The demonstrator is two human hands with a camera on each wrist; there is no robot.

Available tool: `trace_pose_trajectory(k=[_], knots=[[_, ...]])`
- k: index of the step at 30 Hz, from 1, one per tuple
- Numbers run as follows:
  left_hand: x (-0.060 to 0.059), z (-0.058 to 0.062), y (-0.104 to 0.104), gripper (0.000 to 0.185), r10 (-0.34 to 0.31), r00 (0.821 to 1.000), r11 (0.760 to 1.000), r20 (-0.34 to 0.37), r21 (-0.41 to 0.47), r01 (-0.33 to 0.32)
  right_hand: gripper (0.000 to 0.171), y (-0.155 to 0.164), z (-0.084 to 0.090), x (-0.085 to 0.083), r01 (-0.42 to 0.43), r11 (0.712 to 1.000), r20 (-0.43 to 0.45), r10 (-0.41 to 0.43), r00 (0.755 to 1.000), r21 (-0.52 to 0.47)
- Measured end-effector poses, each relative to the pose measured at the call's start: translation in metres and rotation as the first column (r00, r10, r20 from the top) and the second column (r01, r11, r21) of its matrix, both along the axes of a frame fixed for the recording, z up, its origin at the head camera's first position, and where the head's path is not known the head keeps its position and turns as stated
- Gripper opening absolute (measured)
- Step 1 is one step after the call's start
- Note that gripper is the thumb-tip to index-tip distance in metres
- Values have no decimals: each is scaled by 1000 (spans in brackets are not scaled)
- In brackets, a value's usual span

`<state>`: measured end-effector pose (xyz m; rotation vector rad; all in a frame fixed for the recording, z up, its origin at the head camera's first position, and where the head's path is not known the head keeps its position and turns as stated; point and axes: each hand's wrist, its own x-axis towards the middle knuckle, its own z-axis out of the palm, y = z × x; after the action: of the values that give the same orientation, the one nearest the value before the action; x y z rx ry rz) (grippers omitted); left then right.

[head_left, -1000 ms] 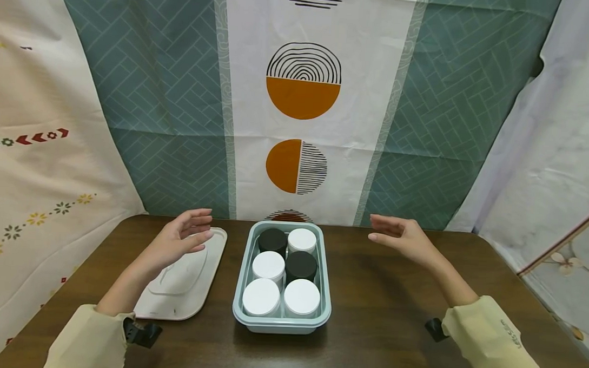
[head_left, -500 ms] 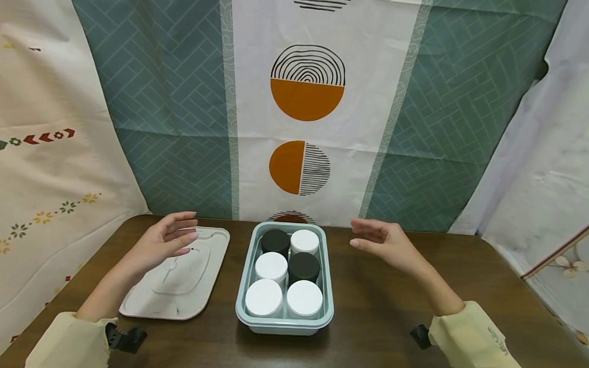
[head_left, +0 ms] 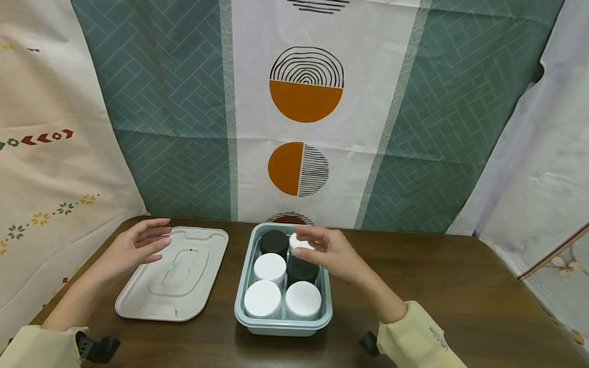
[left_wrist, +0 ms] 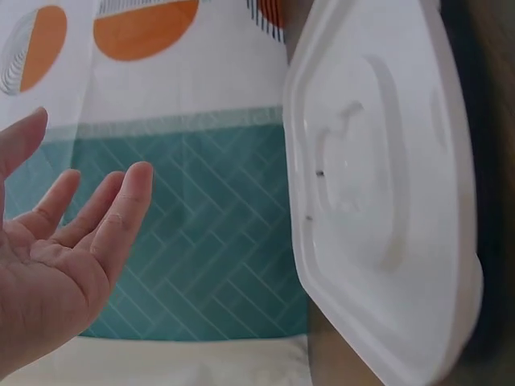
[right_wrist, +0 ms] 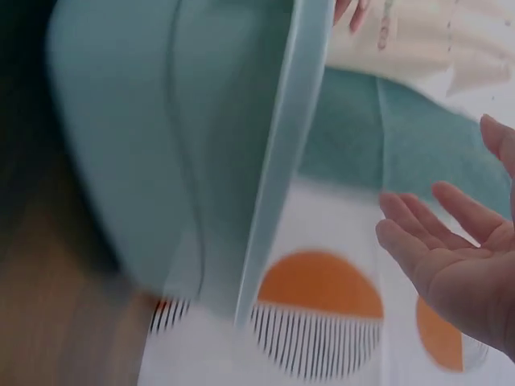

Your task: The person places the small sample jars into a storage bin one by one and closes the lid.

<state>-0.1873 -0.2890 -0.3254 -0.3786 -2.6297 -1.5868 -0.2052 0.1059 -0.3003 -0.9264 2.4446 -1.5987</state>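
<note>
A pale blue plastic tub [head_left: 242, 290] stands mid-table, holding several round-lidded jars in two columns. White-lidded jars [head_left: 263, 299] fill its front row. A black-lidded jar [head_left: 274, 242] stands at the back left, and another black-lidded jar [head_left: 301, 270] is partly covered by my right hand. My right hand [head_left: 328, 253] hovers over the tub's right side, fingers relaxed and holding nothing. My left hand [head_left: 133, 249] hangs in the air by the left edge of a white lid [head_left: 179, 275], its fingers loosely bent and bare. The left wrist view shows that lid [left_wrist: 378, 185] beside the hand.
The brown wooden table [head_left: 417, 296] runs out to both sides of the tub. A patterned cloth [head_left: 307, 22] hangs behind it. More cloth hangs at the left [head_left: 47, 159] and a pale sheet [head_left: 558, 161] at the right.
My right hand has moved left, from beside the tub to over its right side. My left hand has drifted left and slightly down, uncovering more of the white lid.
</note>
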Motion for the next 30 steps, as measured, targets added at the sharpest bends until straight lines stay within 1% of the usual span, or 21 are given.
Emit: trace_pose_trajectory(k=[5,7,10,12,15,17,18,21,23,25,26,28,30], knots=[[1,-9,-15,55,25,999,999,27,-44,-24,51,-33,-1,18,-106,994,48,107,993,-34],[1,-14,-21,56,34,998,997,49,-66,-31,51,-46,-3,27,-136,989,65,140,988,-57],[0,-22,-30,58,47,994,991,100,-129,-34,50,-68,-9,43,-152,982,112,164,980,-108],[0,-28,-34,60,62,991,981,120,-189,-38,49,-83,-14,53,-154,980,122,169,978,-123],[-1,-36,-40,61,89,988,956,126,-291,-49,52,-105,-24,67,-164,984,117,171,978,-66],[-1,-40,-42,62,106,987,941,122,-334,-60,56,-119,-31,74,-169,986,110,168,980,-5],[-2,-42,-44,62,111,986,937,123,-344,-63,58,-125,-34,77,-170,985,118,166,979,24],[-2,-46,-47,63,122,980,927,155,-370,-57,62,-142,-44,83,-158,982,155,141,978,103],[-3,-49,-50,64,122,976,922,179,-384,-45,62,-152,-50,84,-125,981,190,96,977,148],[-5,-51,-52,65,118,971,918,208,-395,-27,62,-161,-57,84,-86,982,238,44,970,170],[-6,-52,-53,65,117,968,917,220,-397,-21,62,-166,-59,84,-65,983,270,16,963,174],[-8,-54,-55,65,110,966,916,234,-400,-7,61,-175,-64,82,-18,989,340,-32,940,146],[-10,-57,-56,65,95,965,917,244,-399,11,61,-183,-68,80,34,994,406,-73,911,104]])
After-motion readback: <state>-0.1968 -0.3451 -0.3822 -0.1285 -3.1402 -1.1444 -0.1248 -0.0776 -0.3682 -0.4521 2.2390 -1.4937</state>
